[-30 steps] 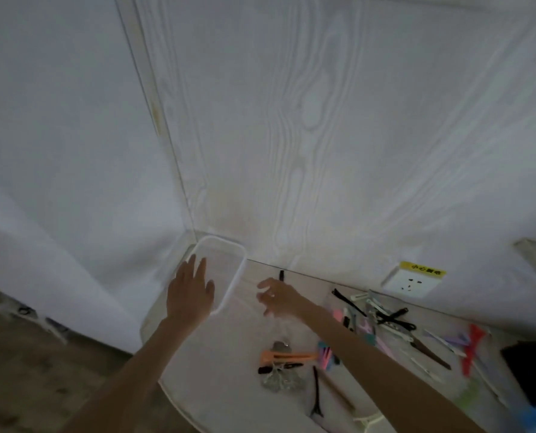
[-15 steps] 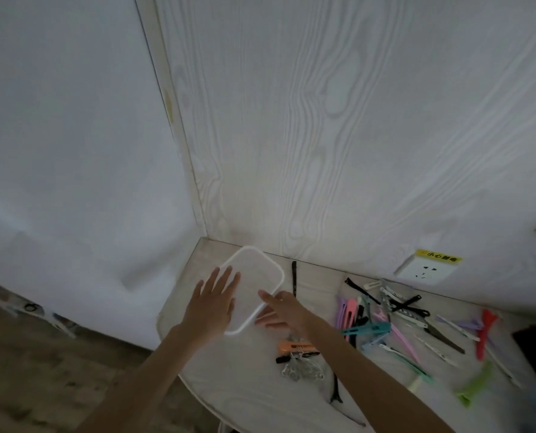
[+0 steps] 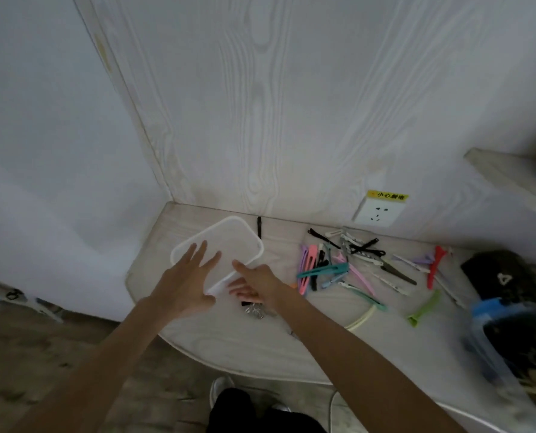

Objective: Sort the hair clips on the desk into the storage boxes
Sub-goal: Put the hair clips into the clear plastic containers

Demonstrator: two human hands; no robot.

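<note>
we judge that we are at the setting-up step: placing the white storage box [image 3: 221,242] at the back left corner of the tabletop [image 3: 229,335], before any sorting proper. our left hand [image 3: 185,282] lies over the box's near left rim with its fingers [image 3: 202,253] straight and spread, gripping nothing; whether they press the rim or only hover over it we cannot tell. our right hand [image 3: 257,284] is at the box's near right corner, fingers loosely extended and released, grasping nothing that we can see. the box looks empty.

the hair clips [image 3: 338,264] lie loose in a scatter to the right of the box, well apart from it: pink, teal, black, white and purple ones, a red clip [image 3: 434,267] and a green clip [image 3: 424,309] farther right. one black clip [image 3: 259,226] lies just beside the box's far edge, and a silvery clip [image 3: 254,310] sits under our right hand.

next we would pick up one clip, likely the nearest, and drop it in the box. a blue-rimmed container [image 3: 516,339] at the right edge holds dark things we cannot make out.
</note>
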